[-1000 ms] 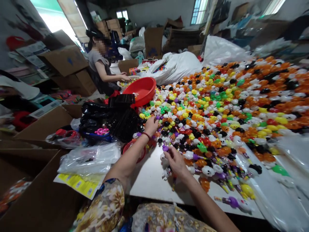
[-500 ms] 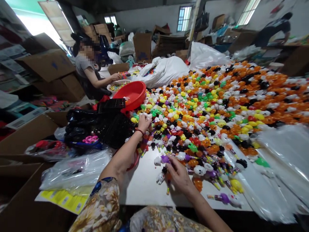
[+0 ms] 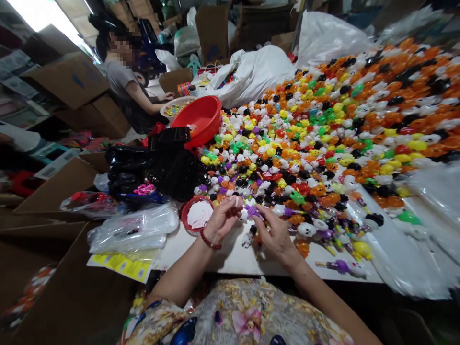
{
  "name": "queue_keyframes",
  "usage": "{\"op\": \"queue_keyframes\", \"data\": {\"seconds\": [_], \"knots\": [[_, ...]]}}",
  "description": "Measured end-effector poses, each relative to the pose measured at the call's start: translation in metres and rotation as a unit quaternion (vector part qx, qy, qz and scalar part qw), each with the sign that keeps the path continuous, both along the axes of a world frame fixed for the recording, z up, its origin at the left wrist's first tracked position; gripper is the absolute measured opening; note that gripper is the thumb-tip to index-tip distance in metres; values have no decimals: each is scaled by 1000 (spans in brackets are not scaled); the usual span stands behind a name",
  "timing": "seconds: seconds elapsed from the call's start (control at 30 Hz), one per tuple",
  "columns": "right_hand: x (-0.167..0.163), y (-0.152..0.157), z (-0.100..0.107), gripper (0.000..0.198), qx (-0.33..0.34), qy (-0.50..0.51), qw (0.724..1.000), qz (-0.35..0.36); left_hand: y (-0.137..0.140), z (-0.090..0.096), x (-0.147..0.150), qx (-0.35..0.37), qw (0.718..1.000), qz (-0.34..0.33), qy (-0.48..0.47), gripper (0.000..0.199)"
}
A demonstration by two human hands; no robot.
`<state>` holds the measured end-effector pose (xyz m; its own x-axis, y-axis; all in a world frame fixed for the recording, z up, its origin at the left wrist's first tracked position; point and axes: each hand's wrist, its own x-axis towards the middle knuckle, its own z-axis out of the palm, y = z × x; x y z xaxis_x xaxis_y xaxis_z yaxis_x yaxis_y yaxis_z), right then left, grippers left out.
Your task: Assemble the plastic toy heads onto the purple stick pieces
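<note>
My left hand (image 3: 223,221), with a beaded bracelet at the wrist, pinches a small pale plastic piece (image 3: 236,201) between thumb and fingers. Close beside it, my right hand (image 3: 276,234) grips a purple ribbed plastic piece (image 3: 252,211), with a white part showing at its left end. Below the fingers a white figure with a black top (image 3: 247,238) lies on the white table (image 3: 230,258). A heap of small coloured plastic toy pieces (image 3: 287,158) spreads behind both hands. Left of my left hand stands a small red basket (image 3: 185,221) holding white paper-like pieces (image 3: 200,213).
A large red basin (image 3: 212,120) stands at the heap's left, near black plastic packs (image 3: 176,172). Clear plastic bags (image 3: 132,230) lie left, over a yellow printed sheet (image 3: 122,267). More plastic film (image 3: 395,254) covers the right side. A co-worker (image 3: 125,86) sits back left.
My left hand has come back from the heap toward my right hand, with a pale piece in its fingers. The small red basket is now uncovered. The camera view has tilted down.
</note>
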<state>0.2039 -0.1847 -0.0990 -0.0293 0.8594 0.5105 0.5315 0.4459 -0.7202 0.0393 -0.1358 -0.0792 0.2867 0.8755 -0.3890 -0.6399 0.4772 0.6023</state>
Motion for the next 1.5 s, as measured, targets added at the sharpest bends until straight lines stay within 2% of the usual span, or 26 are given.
{"op": "queue_keyframes", "data": {"seconds": [0.1,0.37,0.53,0.67,0.87,1.0,1.23,1.37,1.5], "knots": [[-1,-5,-2,30,22,-24,999,14,-9,-3,4,-3,1000,-1,-3,25],[4,-11,0,32,31,-52,998,9,-22,-6,8,71,997,0,18,41],[6,-13,-2,31,24,-64,998,5,-28,-6,8,108,993,-7,53,42],[7,-13,-4,35,-23,-59,998,25,-30,-5,7,95,993,-23,71,49],[8,-13,-2,28,-71,-40,997,17,-33,-7,8,112,990,-28,84,43],[7,-15,-2,26,-65,-37,997,-11,-35,-10,10,101,992,-8,77,44],[4,-17,-7,28,-40,-73,997,-5,-37,-11,14,91,994,-4,66,45],[7,-16,-3,28,-49,-48,997,29,-36,-12,12,101,993,-12,59,44],[14,-13,4,28,-117,5,989,94,-36,-11,7,101,993,-47,48,40]]}}
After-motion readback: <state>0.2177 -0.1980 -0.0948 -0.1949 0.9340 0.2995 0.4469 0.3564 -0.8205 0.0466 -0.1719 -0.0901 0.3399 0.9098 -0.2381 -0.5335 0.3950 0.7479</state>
